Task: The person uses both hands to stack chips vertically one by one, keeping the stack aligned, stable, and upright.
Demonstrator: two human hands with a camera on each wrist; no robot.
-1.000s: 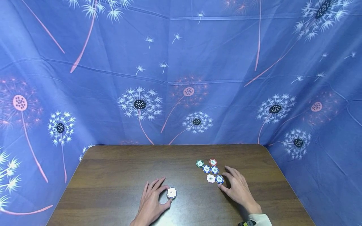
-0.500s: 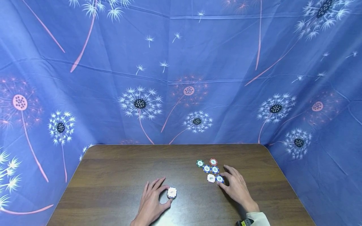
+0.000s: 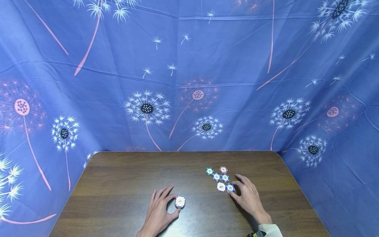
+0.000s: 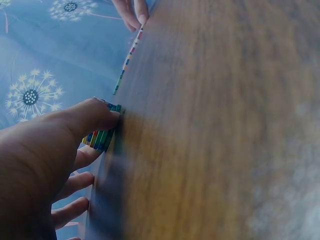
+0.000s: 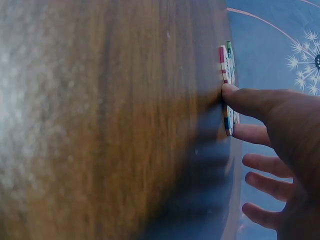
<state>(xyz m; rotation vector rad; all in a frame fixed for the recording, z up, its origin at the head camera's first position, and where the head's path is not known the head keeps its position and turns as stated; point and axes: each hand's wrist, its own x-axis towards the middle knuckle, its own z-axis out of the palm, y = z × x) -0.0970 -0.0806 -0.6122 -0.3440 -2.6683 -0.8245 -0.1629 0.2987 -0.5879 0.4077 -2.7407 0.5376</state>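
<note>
My left hand (image 3: 158, 212) pinches a stack of poker chips (image 3: 180, 201) between thumb and index finger, the other fingers spread. A white chip tops the stack, and striped green, blue and yellow edges show in the left wrist view. At the right, my right hand (image 3: 248, 199) holds thumb and index finger against the rim of a blue poker chip (image 3: 230, 187) lying flat. Touching that chip is a white poker chip (image 3: 221, 187). In the right wrist view the thumb (image 5: 240, 97) covers part of the chip edges.
Beyond the white chip lie two blue chips (image 3: 216, 177), a green chip (image 3: 209, 171) and a red chip (image 3: 223, 170), all flat on the wooden table (image 3: 133, 171). A blue dandelion-print cloth (image 3: 177, 65) hangs behind and beside the table.
The right hand has shifted very slightly left, with its fingers still at the blue chip. The left hand and its stack stay in place.
</note>
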